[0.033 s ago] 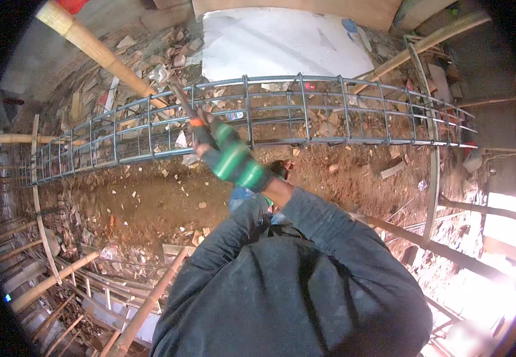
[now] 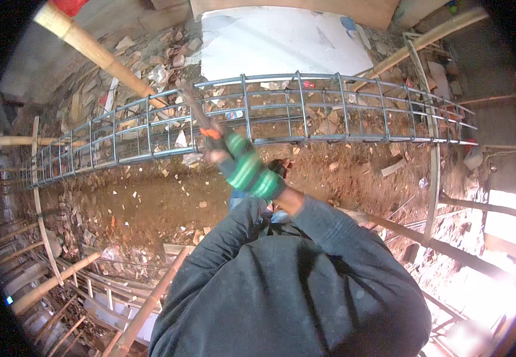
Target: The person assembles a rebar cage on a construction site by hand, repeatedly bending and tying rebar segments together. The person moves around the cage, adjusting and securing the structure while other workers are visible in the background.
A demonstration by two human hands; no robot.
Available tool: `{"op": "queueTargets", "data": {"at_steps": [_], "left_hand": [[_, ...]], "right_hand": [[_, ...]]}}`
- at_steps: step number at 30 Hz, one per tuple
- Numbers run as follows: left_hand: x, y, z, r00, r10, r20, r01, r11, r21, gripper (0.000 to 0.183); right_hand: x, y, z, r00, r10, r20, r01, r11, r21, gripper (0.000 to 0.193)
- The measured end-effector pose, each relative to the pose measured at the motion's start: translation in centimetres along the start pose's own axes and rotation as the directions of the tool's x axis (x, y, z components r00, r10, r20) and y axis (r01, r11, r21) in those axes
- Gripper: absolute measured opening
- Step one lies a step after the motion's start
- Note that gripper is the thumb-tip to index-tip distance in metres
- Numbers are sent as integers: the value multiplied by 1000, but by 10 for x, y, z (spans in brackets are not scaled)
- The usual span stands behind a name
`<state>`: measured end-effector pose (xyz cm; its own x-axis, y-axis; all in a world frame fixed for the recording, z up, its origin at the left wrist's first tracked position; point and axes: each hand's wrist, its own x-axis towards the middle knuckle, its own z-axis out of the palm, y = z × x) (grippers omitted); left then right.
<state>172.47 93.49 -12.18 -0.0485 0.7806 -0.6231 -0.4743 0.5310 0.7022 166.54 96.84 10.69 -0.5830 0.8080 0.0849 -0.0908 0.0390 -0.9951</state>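
Observation:
My right hand (image 2: 249, 169), in a green and black striped glove with bare fingertips, is closed around a long dark tool (image 2: 195, 107). An orange part of the tool shows at the fingers; blur hides its exact kind. Its far end reaches up and left over the top bar of a long rebar cage (image 2: 298, 107). This cage of steel bars and square ties stretches across the view in front of me. Behind my right wrist the left sleeve (image 2: 243, 220) ends, and my left hand is hidden there.
Bamboo poles (image 2: 100, 53) slant beside the cage, and wooden uprights (image 2: 434, 178) stand near both its ends. A white sheet (image 2: 281, 44) lies beyond it. Broken rubble and litter cover the brown dirt (image 2: 139, 199). More bamboo poles (image 2: 151, 300) stand at lower left.
My right hand has shifted slightly right and back toward me, bringing the dark tool with it. The rebar cage stays nearly in place.

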Motion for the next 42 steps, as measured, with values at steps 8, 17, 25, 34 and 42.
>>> {"op": "queueTargets", "data": {"at_steps": [8, 17, 25, 34, 42], "left_hand": [[-12, 27, 2, 990, 47, -130, 13, 904, 427, 37], [-48, 46, 30, 934, 314, -169, -252, 916, 311, 44], [-43, 40, 37, 962, 70, -262, -52, 996, 75, 44], [-39, 30, 31, 976, 49, -213, -40, 998, 49, 42], [42, -1, 23, 971, -160, 178, 86, 927, 364, 56]], "right_hand": [[-177, 36, -140, 927, 82, -365, -341, 590, -732, 28], [-196, 151, -169, 902, 67, -426, -377, 603, -703, 24], [-173, 148, -168, 907, 97, -411, -390, 565, -727, 20], [-172, 169, -177, 913, 70, -403, -351, 641, -682, 22], [-163, 191, -207, 834, 544, -89, -544, 839, 30, 28]]}}
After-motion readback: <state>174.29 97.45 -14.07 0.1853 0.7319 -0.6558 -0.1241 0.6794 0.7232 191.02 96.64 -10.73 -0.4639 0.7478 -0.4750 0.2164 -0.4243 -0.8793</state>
